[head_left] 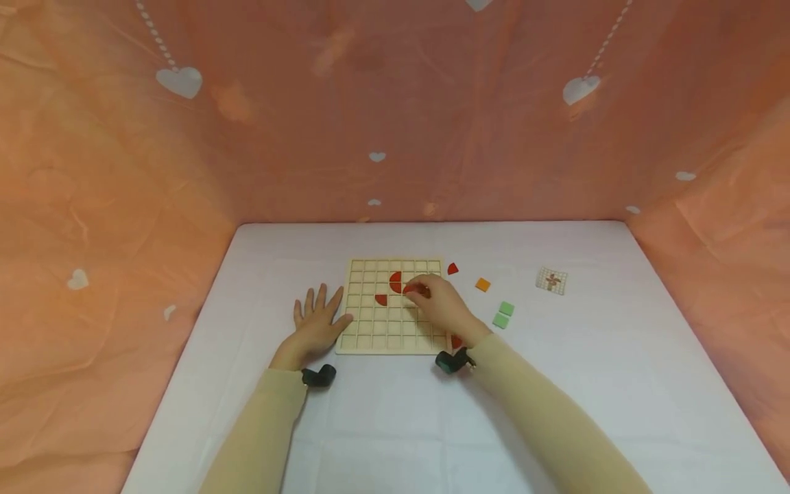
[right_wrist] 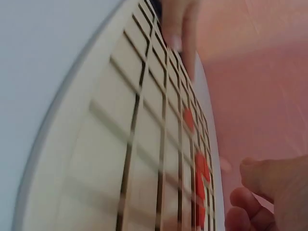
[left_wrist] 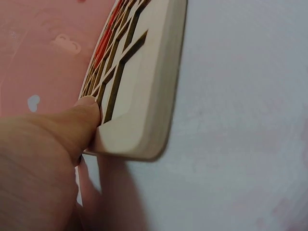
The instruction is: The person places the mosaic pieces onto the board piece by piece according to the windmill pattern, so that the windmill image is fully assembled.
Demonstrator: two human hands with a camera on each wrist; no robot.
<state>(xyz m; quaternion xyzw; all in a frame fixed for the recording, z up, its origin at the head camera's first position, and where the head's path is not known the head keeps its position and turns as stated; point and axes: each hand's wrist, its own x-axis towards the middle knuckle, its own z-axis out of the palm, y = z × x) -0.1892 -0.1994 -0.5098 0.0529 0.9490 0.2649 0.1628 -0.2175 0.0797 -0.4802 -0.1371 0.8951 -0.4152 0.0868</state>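
Note:
My left hand (head_left: pixel 316 326) lies with fingers spread on the cloth left of the wooden grid board (head_left: pixel 364 344). Its thumb (left_wrist: pixel 89 111) rests on the board's corner. Over the upper middle of the grid, my right hand (head_left: pixel 446 305) pinches a red quarter-circle tile (head_left: pixel 407 289) at its fingertips, which partly hide it. Just left of it, two red quarter-circle tiles (head_left: pixel 396 282) fill neighbouring cells. Another red tile (head_left: pixel 381 300) sits lower left in the grid. In the right wrist view the thumb (right_wrist: pixel 257 174) and curled fingers are above the board.
Right of the board lie a red tile (head_left: pixel 453 268), an orange square (head_left: pixel 483 284) and two green squares (head_left: pixel 503 314). Another red tile (head_left: pixel 456 341) shows beneath the right wrist. A small pattern card (head_left: pixel 552 280) is farther right. Orange curtains (head_left: pixel 395 123) surround the white table.

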